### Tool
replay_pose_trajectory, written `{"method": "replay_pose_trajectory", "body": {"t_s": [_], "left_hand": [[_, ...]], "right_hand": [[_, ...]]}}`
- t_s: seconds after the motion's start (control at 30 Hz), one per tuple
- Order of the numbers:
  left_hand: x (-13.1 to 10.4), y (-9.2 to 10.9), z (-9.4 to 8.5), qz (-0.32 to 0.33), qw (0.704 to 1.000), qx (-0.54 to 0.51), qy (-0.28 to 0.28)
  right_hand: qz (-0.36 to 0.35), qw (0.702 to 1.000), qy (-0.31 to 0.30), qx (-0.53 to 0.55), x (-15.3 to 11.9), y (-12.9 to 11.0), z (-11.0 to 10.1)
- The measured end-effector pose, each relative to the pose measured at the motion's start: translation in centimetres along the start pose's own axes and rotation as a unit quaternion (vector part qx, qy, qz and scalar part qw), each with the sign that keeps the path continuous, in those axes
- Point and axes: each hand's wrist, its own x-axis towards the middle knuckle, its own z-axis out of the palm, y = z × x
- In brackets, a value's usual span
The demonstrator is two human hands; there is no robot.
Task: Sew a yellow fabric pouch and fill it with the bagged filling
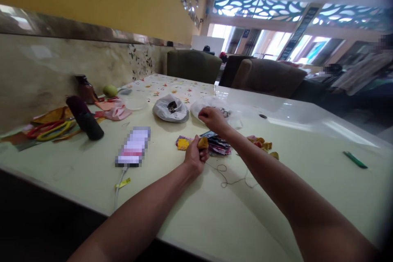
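Head view: your left hand pinches a yellow fabric piece; your right hand, fingers closed, could snag the loose thread beneath.

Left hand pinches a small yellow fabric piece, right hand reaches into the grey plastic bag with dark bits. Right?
Not quite. In the head view the right hand is at the white plastic bag, not the grey plastic bag. The left hand does pinch the small yellow fabric piece.
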Motion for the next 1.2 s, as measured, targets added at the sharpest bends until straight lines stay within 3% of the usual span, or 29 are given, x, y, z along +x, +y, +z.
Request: {"method": "replay_pose_trajectory", "body": {"t_s": [0.23,0.47,0.67,0.9,1.2], "left_hand": [[0.2,-0.4,-0.2,-0.010,0.999,-0.015,0.031],[0.5,-1.4,-0.6,-0.019,0.999,0.003,0.034],[0.4,-1.8,-0.5,-0.033,0.999,0.009,0.024],[0.2,-1.9,-0.5,-0.033,0.999,0.012,0.014],[0.0,-1.7,-0.2,-0.034,0.999,0.019,0.011]], "right_hand": [[-0.038,0.997,-0.067,-0.016,8.5,-1.7,4.5],[-0.042,0.989,-0.140,-0.011,13.8,-1.9,9.4],[-0.033,0.980,-0.194,-0.032,15.4,-2.0,12.0],[-0.001,0.977,-0.185,-0.109,17.4,-1.8,12.1],[0.004,0.952,-0.259,-0.162,17.2,-1.3,14.1]]}}
